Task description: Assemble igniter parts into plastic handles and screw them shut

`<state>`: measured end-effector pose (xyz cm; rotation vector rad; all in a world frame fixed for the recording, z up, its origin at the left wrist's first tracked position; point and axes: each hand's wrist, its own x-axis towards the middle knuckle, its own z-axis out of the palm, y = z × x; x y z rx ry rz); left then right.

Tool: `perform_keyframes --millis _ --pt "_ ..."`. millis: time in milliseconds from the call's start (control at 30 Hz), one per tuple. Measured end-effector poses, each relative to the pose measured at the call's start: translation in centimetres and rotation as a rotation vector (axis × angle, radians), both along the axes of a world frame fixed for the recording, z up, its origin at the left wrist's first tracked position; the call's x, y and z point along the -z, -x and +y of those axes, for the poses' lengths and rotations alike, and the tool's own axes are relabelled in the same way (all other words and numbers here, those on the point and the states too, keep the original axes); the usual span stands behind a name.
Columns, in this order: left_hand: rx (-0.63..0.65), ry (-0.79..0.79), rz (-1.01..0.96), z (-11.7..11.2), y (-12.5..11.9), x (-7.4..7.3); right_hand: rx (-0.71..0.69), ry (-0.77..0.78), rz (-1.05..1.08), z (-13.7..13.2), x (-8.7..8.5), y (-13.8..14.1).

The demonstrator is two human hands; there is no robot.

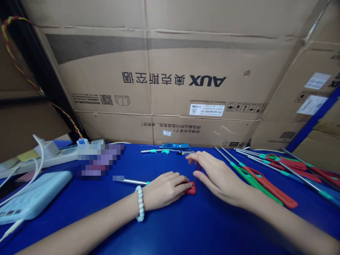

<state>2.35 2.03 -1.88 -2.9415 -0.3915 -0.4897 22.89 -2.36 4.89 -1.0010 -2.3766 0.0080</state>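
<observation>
My left hand [168, 189], with a beaded bracelet on its wrist, is closed over a red long-reach lighter [191, 189] lying on the blue table. The lighter's metal tube [132, 181] sticks out to the left; most of its handle is hidden under my palm. Just above the handle's right end is my right hand [215, 175], its fingers curled around a small screwdriver [198, 167]. The dark handle is mostly covered by the fingers. A thin shaft points down at the red handle; whether the tip touches it I cannot tell.
To the right lie a green lighter [248, 182], a red-orange lighter [276, 187] and several more. At the back are a blue lighter [175, 146] and small parts. A power bank [39, 194], a power strip [67, 153] and cables lie left. Cardboard [170, 99] stands behind.
</observation>
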Motion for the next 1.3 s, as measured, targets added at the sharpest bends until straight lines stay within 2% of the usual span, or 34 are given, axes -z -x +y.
perform_keyframes --millis 100,167,267,333,500,567,633,700,833,900,1067,1133,1233,1300 --pt "0.003 0.004 -0.004 0.0 0.0 -0.1 -0.071 0.184 0.062 0.0 -0.5 -0.2" --pt "0.0 0.002 -0.001 0.0 0.0 -0.1 -0.054 0.179 0.091 0.2 -0.2 -0.4" --pt "-0.004 0.002 0.009 0.0 0.0 -0.1 0.046 0.016 0.053 0.5 0.3 -0.5" --pt "-0.003 0.002 0.009 0.0 0.0 -0.1 0.061 -0.01 -0.01 0.3 0.0 -0.5" --pt "-0.011 -0.001 0.014 0.1 0.0 0.0 -0.061 0.176 0.022 -0.2 -0.7 -0.4" --pt "-0.013 0.005 0.021 0.1 0.0 0.0 -0.016 0.114 0.03 0.0 -0.2 -0.3" --pt "-0.014 0.009 0.025 0.1 0.0 0.1 0.055 -0.044 -0.031 0.3 0.3 -0.2" --pt "-0.014 0.011 0.022 0.1 0.0 0.1 0.085 -0.11 -0.069 0.3 0.3 -0.2" --pt "-0.011 0.004 0.012 0.0 0.0 -0.1 -0.04 0.052 -0.008 0.2 -0.5 -0.5" --pt "-0.013 -0.002 0.013 0.0 -0.1 -0.2 -0.061 0.076 0.028 0.3 -0.4 -0.5" --pt "-0.008 -0.01 0.004 0.0 -0.1 -0.1 0.048 -0.132 -0.097 0.4 0.0 -0.7" --pt "-0.007 -0.014 0.001 0.0 0.0 0.0 0.033 -0.078 -0.122 0.1 -0.5 -0.9" --pt "-0.009 -0.015 0.002 0.0 0.0 -0.1 -0.077 0.096 -0.068 -0.1 -1.2 -1.0" --pt "-0.004 -0.014 0.002 0.0 0.0 -0.2 -0.063 0.106 -0.033 0.0 -0.9 -0.8"
